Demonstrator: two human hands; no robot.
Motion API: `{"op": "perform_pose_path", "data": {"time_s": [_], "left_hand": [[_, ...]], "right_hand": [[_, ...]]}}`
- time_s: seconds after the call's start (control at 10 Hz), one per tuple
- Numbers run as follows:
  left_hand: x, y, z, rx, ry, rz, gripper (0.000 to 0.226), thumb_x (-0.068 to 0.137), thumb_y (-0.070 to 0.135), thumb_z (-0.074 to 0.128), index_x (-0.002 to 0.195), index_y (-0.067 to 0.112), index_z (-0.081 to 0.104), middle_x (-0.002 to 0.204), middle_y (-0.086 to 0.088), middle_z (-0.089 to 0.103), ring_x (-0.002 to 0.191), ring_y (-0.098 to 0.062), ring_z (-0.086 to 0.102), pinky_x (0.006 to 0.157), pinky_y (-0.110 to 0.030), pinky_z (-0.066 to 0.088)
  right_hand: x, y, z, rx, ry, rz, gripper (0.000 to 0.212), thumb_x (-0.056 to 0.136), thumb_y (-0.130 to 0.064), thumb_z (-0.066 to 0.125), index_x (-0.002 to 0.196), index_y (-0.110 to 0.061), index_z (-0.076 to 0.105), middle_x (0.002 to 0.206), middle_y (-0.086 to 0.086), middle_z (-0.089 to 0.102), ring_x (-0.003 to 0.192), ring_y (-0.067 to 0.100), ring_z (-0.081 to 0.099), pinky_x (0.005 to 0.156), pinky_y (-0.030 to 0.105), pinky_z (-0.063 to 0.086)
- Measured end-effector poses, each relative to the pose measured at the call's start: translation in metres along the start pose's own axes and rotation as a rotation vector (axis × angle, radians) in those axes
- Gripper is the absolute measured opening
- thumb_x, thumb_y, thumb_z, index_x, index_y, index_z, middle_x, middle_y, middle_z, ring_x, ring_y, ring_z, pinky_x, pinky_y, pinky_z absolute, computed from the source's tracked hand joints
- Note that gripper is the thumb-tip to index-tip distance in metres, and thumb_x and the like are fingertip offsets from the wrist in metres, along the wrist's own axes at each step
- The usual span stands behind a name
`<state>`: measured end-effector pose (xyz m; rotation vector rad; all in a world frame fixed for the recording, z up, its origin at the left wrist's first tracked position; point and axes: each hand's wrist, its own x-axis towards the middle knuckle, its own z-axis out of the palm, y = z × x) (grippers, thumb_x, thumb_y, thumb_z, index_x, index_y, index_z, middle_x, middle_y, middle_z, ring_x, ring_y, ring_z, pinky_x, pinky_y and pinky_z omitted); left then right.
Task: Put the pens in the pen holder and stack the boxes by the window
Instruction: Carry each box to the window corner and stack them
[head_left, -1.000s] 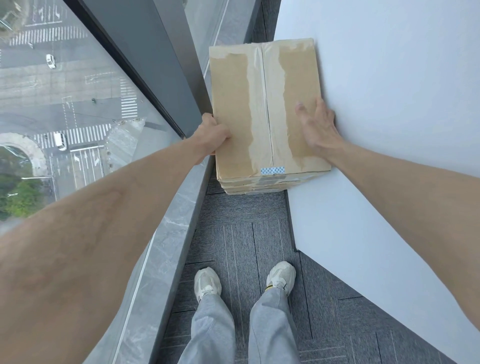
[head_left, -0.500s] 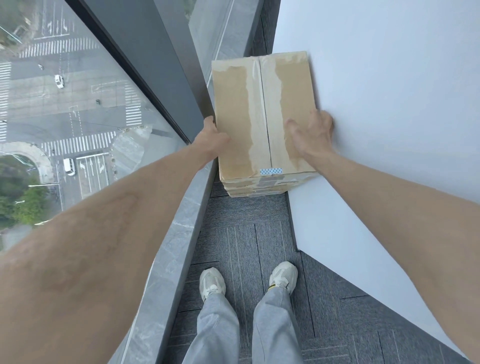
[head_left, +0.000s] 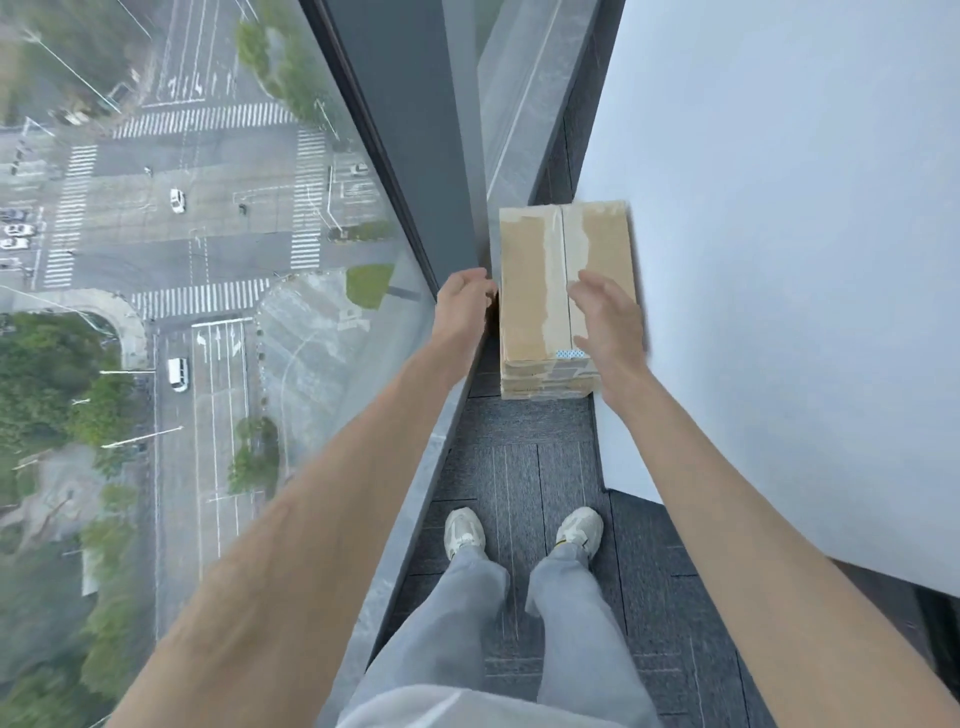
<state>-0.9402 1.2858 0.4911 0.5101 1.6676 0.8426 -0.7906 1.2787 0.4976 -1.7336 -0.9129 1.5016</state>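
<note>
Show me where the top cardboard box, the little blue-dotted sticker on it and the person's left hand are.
top cardboard box (head_left: 530, 291), head view, on its brown left flap.
blue-dotted sticker (head_left: 570, 354), head view, on the sticker's middle, at the box's near edge.
left hand (head_left: 464, 306), head view, on the back of the hand.

Looking straight down here: a stack of taped cardboard boxes (head_left: 537, 291) sits on the grey carpet floor (head_left: 519, 441), squeezed between the window sill (head_left: 415, 499) and a big white surface (head_left: 779, 260) on the right. The left hand (head_left: 464, 304) is just beside the stack's left side, fingers loosely curled and holding nothing, and the right hand (head_left: 610, 325) is spread over the top box, a bit blurry so can't tell if it's touching. Pale sneakers (head_left: 464, 530) below, and a street far down through the window (head_left: 208, 260).
</note>
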Motion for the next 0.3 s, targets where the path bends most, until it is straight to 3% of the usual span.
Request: {"op": "perform_pose_path", "data": {"time_s": [0.1,0.3], "left_hand": [[-0.041,0.019,-0.022,-0.064,-0.007,0.052,0.03,0.097,0.015,0.044,0.125,0.016,0.055,0.113,0.004,0.062,0.108,-0.013,0.056,0.094,-0.036,0.046],[-0.105,0.043,-0.046,-0.218,-0.06,0.103,0.024,0.098,0.016,0.045,0.118,0.018,0.058,0.117,0.0,0.066,0.113,-0.017,0.061,0.089,-0.036,0.052]], "right_hand": [[-0.043,-0.027,0.002,0.081,-0.019,-0.003,0.041,0.093,-0.027,0.058,0.134,-0.02,0.057,0.133,-0.007,0.057,0.125,0.011,0.051,0.108,0.046,0.042],[-0.114,-0.07,-0.004,0.164,-0.052,-0.056,0.032,0.094,-0.027,0.06,0.126,-0.026,0.064,0.129,-0.01,0.061,0.126,0.01,0.053,0.106,0.047,0.044]]}}
